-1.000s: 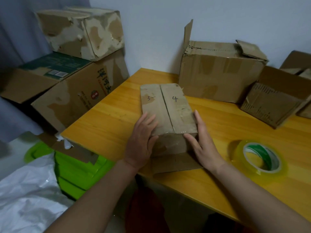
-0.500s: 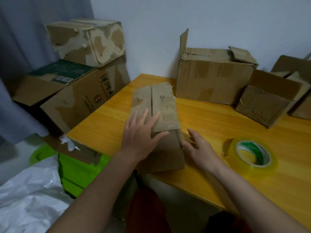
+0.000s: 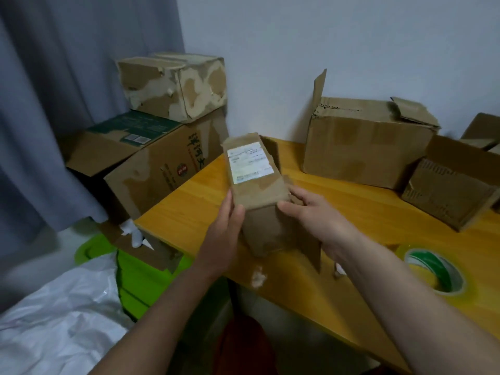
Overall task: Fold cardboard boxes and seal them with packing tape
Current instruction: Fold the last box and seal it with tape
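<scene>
- From the head camera we see a yellow wooden worktop (image 3: 378, 212) set against a pale wall, with a large open cardboard box (image 3: 362, 142) at its far edge and a smaller ribbed carton (image 3: 451, 190) tipped on its side toward the far right corner.
- A roll of packing tape (image 3: 433, 272), clear with a green and white core, lies flat near the right part of the near edge, well apart from the hands.
- Off the left edge we see two stacked cartons (image 3: 173, 131) with torn, patchy faces, a grey curtain (image 3: 67, 104) behind them, and a green bin (image 3: 135, 274) and white plastic sheet (image 3: 54, 328) on the floor below.
- Small white scraps (image 3: 258, 277) sit at the near edge of the worktop.
- We hold the small cardboard box (image 3: 259, 193) tilted over the near left part of the worktop; we cannot tell whether its lower end touches the surface.
- Our left hand (image 3: 227, 231) grips its left side, thumb laid up along the edge.
- Our right hand (image 3: 311, 212) grips the right side, fingers curled around it.
- The box is worn brown board with a white shipping label (image 3: 250, 165) on its upturned face and a loose flap (image 3: 311, 247) hanging at the lower end.
</scene>
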Tool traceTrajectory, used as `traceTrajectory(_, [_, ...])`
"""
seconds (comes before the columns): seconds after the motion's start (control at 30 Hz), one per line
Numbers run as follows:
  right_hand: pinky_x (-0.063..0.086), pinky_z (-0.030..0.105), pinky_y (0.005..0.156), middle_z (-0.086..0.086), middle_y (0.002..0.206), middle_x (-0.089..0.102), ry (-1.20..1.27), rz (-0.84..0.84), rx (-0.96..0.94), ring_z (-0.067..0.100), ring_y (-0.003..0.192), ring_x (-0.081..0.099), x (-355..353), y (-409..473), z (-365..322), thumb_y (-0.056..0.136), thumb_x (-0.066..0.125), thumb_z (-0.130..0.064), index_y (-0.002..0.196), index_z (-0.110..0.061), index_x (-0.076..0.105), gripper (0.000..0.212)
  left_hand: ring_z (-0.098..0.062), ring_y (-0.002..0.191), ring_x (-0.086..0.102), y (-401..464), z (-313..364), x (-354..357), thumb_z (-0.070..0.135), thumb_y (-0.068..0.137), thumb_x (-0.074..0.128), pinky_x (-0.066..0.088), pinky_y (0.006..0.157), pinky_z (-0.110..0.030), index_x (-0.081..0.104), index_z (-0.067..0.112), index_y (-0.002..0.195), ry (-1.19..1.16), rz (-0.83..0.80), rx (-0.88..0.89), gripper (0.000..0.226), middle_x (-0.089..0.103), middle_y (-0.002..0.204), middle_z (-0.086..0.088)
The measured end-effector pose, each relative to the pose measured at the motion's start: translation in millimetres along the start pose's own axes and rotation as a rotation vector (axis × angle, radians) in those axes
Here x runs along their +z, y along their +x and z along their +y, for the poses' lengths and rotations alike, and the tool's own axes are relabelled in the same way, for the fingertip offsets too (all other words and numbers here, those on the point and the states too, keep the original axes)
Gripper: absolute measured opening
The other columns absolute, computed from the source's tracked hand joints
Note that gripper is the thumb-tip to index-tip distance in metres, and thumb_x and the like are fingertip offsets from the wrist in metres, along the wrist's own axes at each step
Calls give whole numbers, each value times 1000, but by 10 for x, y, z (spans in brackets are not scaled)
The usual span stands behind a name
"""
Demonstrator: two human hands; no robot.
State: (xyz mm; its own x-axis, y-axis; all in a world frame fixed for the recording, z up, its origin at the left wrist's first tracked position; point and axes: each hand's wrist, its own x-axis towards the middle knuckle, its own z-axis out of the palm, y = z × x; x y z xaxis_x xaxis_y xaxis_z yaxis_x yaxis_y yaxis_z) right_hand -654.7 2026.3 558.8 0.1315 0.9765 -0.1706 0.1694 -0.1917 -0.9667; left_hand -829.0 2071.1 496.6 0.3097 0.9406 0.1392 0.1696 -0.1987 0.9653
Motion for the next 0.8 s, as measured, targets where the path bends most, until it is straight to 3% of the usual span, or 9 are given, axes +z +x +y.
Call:
traceTrajectory(0.1, [45,39,100,-7,134,52,-449,2,-229,19,122,49,-118,62,-137,95,50,-11,138,-37,46,51,-10,106,61,-105,77,46,61,89,43,53,89,-34,46,18,140,2,43,-121,66,62,115,7])
traceTrajectory(0.17, [42,42,102,-2,137,50,-724,-6,-274,24,126,45,-170,108,-110,94,44,-6,140,-43,41,59,-11,85,64,-133,79,22,53,95,44,50,74,-31,69,17,103,265,147,-109,45,68,87,6])
traceTrajectory(0.23, [38,44,103,2,134,46,-956,-90,-261,27,126,41,-191,137,-47,93,49,-15,142,-47,33,61,-15,70,58,-145,21,-35,47,96,48,43,62,-32,64,18,74,442,286,-72,40,62,69,5])
traceTrajectory(0.27, [35,45,106,1,138,42,-1027,-173,-244,26,128,39,-190,135,-28,91,57,-25,144,-46,27,65,-17,66,54,-147,-16,-64,43,95,52,39,57,-32,56,18,72,488,354,-42,34,55,66,4])
traceTrajectory(0.33, [33,40,110,-5,149,34,-985,-318,-153,21,133,35,-165,129,-14,80,68,-50,149,-40,19,85,-18,68,49,-144,-80,-109,30,91,61,41,58,-34,47,19,80,513,457,60,21,48,71,1])
traceTrajectory(0.4, [30,40,112,-4,151,34,-894,-283,-98,21,135,34,-103,166,-3,75,68,-60,150,-33,19,93,-17,78,49,-144,-128,-133,20,86,66,46,67,-34,50,16,93,551,463,184,18,49,84,1])
traceTrajectory(0.5, [29,45,113,3,147,42,-839,-114,-156,25,135,37,49,194,32,80,72,-43,148,-22,28,84,-17,100,49,-149,-178,-156,13,84,69,48,82,-36,54,8,110,643,403,286,31,51,103,-3])
traceTrajectory(0.63, [39,31,106,-2,135,50,-742,-20,-390,15,126,43,183,91,49,84,71,-18,142,-22,41,66,-21,114,46,-133,-52,-257,8,84,68,43,95,-34,51,2,125,669,474,343,45,52,120,-13])
traceTrajectory(0.8, [44,22,74,-8,98,49,-898,47,-785,10,92,48,236,-90,144,90,54,-12,104,-21,59,17,-23,135,30,44,176,-608,35,89,65,27,104,-31,33,14,145,456,645,109,68,36,146,-8])
